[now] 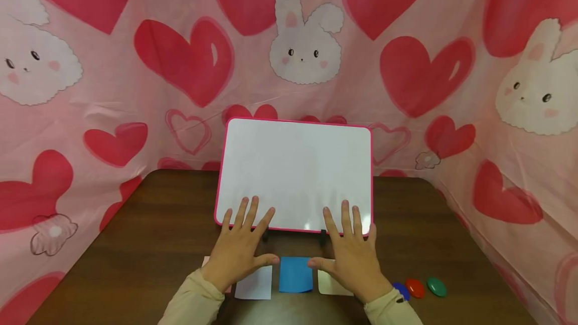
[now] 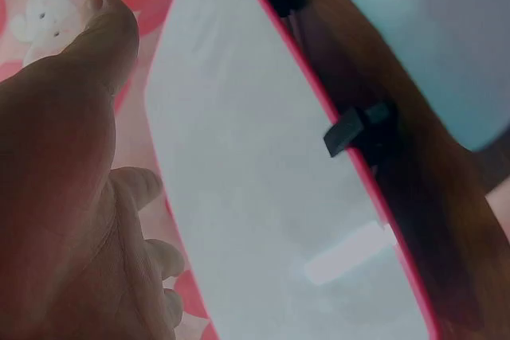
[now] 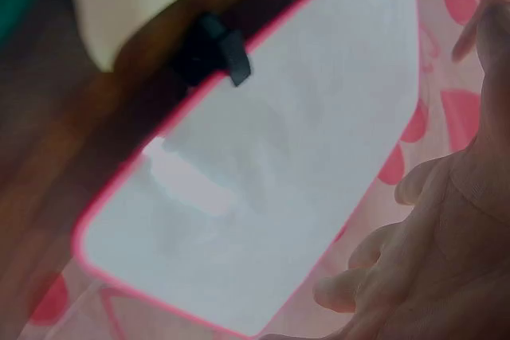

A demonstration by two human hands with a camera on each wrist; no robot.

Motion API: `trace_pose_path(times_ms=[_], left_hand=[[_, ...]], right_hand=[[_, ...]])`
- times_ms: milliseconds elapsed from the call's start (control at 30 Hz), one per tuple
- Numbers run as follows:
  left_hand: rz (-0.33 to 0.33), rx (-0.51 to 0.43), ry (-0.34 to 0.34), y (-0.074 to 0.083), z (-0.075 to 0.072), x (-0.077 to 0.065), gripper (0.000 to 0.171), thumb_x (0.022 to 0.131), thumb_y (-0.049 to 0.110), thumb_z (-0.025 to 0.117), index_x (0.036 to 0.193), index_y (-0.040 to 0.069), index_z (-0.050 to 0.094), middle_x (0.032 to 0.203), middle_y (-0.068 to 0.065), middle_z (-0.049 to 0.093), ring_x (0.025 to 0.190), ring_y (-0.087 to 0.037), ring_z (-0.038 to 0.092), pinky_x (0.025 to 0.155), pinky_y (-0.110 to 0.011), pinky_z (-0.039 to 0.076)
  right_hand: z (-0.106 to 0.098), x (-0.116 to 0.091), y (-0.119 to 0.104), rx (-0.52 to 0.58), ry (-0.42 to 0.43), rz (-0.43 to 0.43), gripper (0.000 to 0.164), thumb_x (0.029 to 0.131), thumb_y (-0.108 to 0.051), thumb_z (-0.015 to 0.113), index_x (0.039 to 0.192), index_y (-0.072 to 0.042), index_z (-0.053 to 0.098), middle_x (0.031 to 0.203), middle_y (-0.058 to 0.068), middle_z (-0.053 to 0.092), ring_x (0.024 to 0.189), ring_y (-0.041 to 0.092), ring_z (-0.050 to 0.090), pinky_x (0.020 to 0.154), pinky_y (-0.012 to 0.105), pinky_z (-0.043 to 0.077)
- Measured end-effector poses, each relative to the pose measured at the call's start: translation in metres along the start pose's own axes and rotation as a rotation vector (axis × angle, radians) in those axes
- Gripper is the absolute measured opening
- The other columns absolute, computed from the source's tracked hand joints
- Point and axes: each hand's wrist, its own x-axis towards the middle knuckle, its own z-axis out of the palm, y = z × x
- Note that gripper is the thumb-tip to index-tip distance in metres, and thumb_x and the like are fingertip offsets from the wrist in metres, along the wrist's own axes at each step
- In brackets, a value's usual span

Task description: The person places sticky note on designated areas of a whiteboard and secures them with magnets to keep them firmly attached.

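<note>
Both hands are held out with fingers spread, palms toward the board. My left hand (image 1: 241, 247) overlaps the lower left of a pink-rimmed whiteboard (image 1: 295, 169) in the head view and holds nothing. Over its lower right reaches my right hand (image 1: 352, 252), likewise bare. The board leans back on a stand whose black hooks (image 2: 358, 129) catch its lower edge. Between the thumbs lies a blue sticky note (image 1: 295, 275). A white note (image 1: 254, 284) and a pink note (image 1: 228, 289) are partly covered by the left hand, a pale yellow note (image 1: 331, 285) by the right.
Blue (image 1: 401, 291), red (image 1: 415, 288) and green magnets (image 1: 436, 287) lie right of the right wrist. The dark wooden table (image 1: 149, 245) ends at a pink cloth backdrop (image 1: 253, 84) printed with hearts and rabbits, which also hangs along both sides.
</note>
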Motion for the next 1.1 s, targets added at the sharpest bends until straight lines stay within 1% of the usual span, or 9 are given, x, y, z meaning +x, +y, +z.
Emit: trace_pose_path(times_ms=[100, 333, 433, 567, 633, 767, 867, 933, 1100], left_hand=[[0.004, -0.009, 0.007, -0.004, 0.0, -0.007, 0.102, 0.079, 0.068, 0.07, 0.16, 0.018, 0.032, 0.165, -0.024, 0.014, 0.151, -0.042, 0.005, 0.113, -0.07, 0.011], [-0.002, 0.015, 0.006, -0.011, 0.0, -0.019, 0.101, 0.079, 0.068, 0.07, 0.159, 0.017, 0.034, 0.164, -0.024, 0.017, 0.151, -0.042, 0.008, 0.113, -0.07, 0.012], [0.012, 0.009, 0.011, -0.012, -0.001, -0.021, 0.102, 0.079, 0.068, 0.07, 0.159, 0.016, 0.034, 0.164, -0.023, 0.017, 0.151, -0.042, 0.009, 0.113, -0.07, 0.012], [0.029, 0.013, 0.015, -0.012, -0.004, -0.024, 0.102, 0.079, 0.067, 0.071, 0.159, 0.017, 0.034, 0.164, -0.024, 0.018, 0.15, -0.043, 0.012, 0.112, -0.071, 0.014], [0.028, 0.018, 0.015, -0.013, -0.005, -0.025, 0.101, 0.079, 0.066, 0.072, 0.159, 0.017, 0.034, 0.163, -0.024, 0.02, 0.15, -0.044, 0.013, 0.111, -0.071, 0.016], [0.005, -0.022, 0.001, -0.019, -0.005, -0.028, 0.1, 0.08, 0.062, 0.074, 0.159, 0.016, 0.033, 0.163, -0.024, 0.02, 0.15, -0.043, 0.015, 0.111, -0.07, 0.018], [-0.027, -0.066, -0.023, -0.025, -0.006, -0.031, 0.099, 0.08, 0.057, 0.078, 0.159, 0.016, 0.033, 0.162, -0.025, 0.021, 0.149, -0.044, 0.019, 0.111, -0.07, 0.02], [-0.06, -0.091, -0.056, -0.03, -0.007, -0.034, 0.098, 0.081, 0.054, 0.079, 0.159, 0.016, 0.034, 0.161, -0.025, 0.024, 0.147, -0.044, 0.024, 0.11, -0.07, 0.023], [-0.164, -0.179, -0.179, -0.043, -0.009, -0.042, 0.086, 0.081, 0.043, 0.083, 0.153, 0.013, 0.045, 0.156, -0.025, 0.035, 0.141, -0.045, 0.036, 0.106, -0.071, 0.027]], right_hand=[[0.001, -0.008, 0.004, 0.012, 0.0, 0.017, 0.115, 0.074, -0.076, 0.069, 0.162, -0.017, 0.025, 0.166, 0.023, 0.002, 0.15, 0.048, 0.004, 0.105, 0.08, 0.009], [0.001, -0.021, 0.014, -0.008, 0.023, 0.022, 0.11, 0.076, -0.075, 0.068, 0.161, -0.019, 0.028, 0.165, 0.025, 0.007, 0.149, 0.048, 0.009, 0.103, 0.081, 0.015], [0.0, -0.024, 0.018, -0.02, 0.024, 0.036, 0.109, 0.075, -0.076, 0.068, 0.161, -0.019, 0.029, 0.165, 0.025, 0.009, 0.148, 0.049, 0.011, 0.102, 0.081, 0.016], [0.0, -0.029, 0.023, 0.001, 0.005, 0.057, 0.11, 0.074, -0.076, 0.069, 0.16, -0.017, 0.032, 0.165, 0.025, 0.011, 0.147, 0.051, 0.011, 0.102, 0.082, 0.013], [0.0, -0.031, 0.026, 0.018, -0.005, 0.069, 0.11, 0.074, -0.075, 0.07, 0.159, -0.016, 0.033, 0.164, 0.026, 0.013, 0.147, 0.052, 0.011, 0.102, 0.082, 0.011], [0.0, -0.036, 0.033, 0.035, -0.022, 0.093, 0.11, 0.075, -0.073, 0.071, 0.16, -0.017, 0.031, 0.163, 0.028, 0.016, 0.147, 0.052, 0.011, 0.102, 0.082, 0.011], [0.0, -0.04, 0.039, 0.058, -0.04, 0.108, 0.108, 0.077, -0.071, 0.071, 0.16, -0.016, 0.029, 0.163, 0.029, 0.014, 0.146, 0.053, 0.011, 0.101, 0.082, 0.013], [0.0, -0.043, 0.042, 0.083, -0.069, 0.124, 0.107, 0.08, -0.071, 0.069, 0.161, -0.017, 0.026, 0.163, 0.029, 0.011, 0.146, 0.053, 0.011, 0.101, 0.082, 0.014], [0.0, -0.054, 0.053, 0.176, -0.109, 0.153, 0.103, 0.087, -0.068, 0.064, 0.163, -0.017, 0.017, 0.162, 0.031, 0.012, 0.144, 0.056, 0.016, 0.099, 0.082, 0.02]])
